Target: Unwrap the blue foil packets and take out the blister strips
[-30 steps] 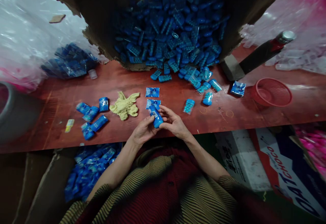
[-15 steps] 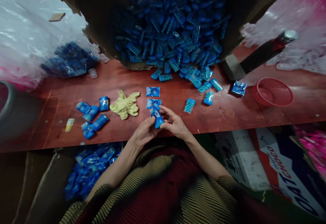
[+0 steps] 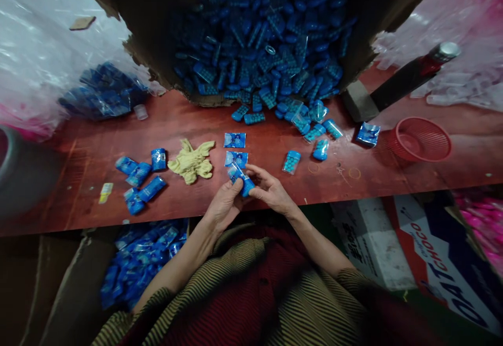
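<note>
Both my hands meet at the near edge of a red table (image 3: 78, 147), pinching one small blue packet (image 3: 240, 177). My left hand (image 3: 223, 204) grips it from the left, fingers curled. My right hand (image 3: 267, 188) holds its right end between thumb and fingers. Just beyond the packet lie two flat blue sachets (image 3: 234, 140). A crumpled yellow cloth (image 3: 191, 161) lies to the left of them.
A torn cardboard box (image 3: 129, 0) spills a heap of blue packs (image 3: 267, 47) onto the table. Several wrapped packets (image 3: 140, 179) lie at left, a red basket (image 3: 422, 140) at right, and a box of blue packets (image 3: 137, 262) below the table.
My hands have drawn closer round the packet and my left thumb now presses on its top. The view has shifted slightly.
</note>
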Demonstrator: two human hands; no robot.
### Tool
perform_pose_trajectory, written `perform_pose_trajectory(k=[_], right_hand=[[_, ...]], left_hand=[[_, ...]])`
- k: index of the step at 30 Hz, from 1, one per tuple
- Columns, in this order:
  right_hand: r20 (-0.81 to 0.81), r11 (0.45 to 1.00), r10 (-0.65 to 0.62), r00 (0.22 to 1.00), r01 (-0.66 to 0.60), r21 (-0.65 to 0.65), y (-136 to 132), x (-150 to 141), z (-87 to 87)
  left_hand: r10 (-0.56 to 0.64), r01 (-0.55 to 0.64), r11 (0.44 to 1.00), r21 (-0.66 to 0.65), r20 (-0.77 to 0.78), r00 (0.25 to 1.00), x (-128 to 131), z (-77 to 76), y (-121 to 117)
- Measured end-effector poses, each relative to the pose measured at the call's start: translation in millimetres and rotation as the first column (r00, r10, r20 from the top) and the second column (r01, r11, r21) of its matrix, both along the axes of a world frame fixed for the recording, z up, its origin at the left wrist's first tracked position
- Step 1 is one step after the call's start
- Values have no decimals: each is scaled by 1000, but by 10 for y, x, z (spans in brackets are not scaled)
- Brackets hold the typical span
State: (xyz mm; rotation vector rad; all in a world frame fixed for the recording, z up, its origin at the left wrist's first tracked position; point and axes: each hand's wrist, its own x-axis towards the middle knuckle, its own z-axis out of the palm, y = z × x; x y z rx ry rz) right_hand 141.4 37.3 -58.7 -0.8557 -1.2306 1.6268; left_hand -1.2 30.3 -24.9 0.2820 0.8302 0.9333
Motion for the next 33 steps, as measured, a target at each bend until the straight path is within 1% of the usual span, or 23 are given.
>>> perform_pose_trajectory(k=[4,7,10,14,18,22,25,28,30,31,33], right_hand=[[-40,999,22,999,-24,-43,37,31,13],[-40,998,20,999,-23,-60,35,23,34],[-7,999,-10,1000,10,-46,9,-9,67],[59,998,-62,996,63,-2,-23,-36,79],[85,991,-130,988,127,36,-34,-41,30],[139,983,-183,973,178,46,-40,-72,-6],[135,981,-190,972,185,51,-57,-135,-18],[152,972,-233,961,226,64,-76,-222,-36],[192,973,-227,955,214,86,-65,-263,-44],[228,977,-203,952,181,111,-47,-270,-44],[352,976,-160,922,95,195,19,-254,-31]], left_hand=[[-94,93,995,30,50,994,-47,43,0],[-108,106,993,44,49,993,-72,28,4],[-59,57,998,39,36,998,-50,-12,-10],[8,-9,999,31,60,998,32,-53,-57],[33,-34,999,8,78,996,83,-55,-87],[46,-47,999,14,76,996,55,-51,-89],[43,-45,998,35,59,997,37,-64,-99],[58,-59,998,24,21,998,44,-70,-102],[94,-94,996,-2,-3,996,12,-55,-71],[129,-129,991,-15,-10,992,-34,-39,-39],[250,-250,968,-26,-15,968,-209,6,57]])
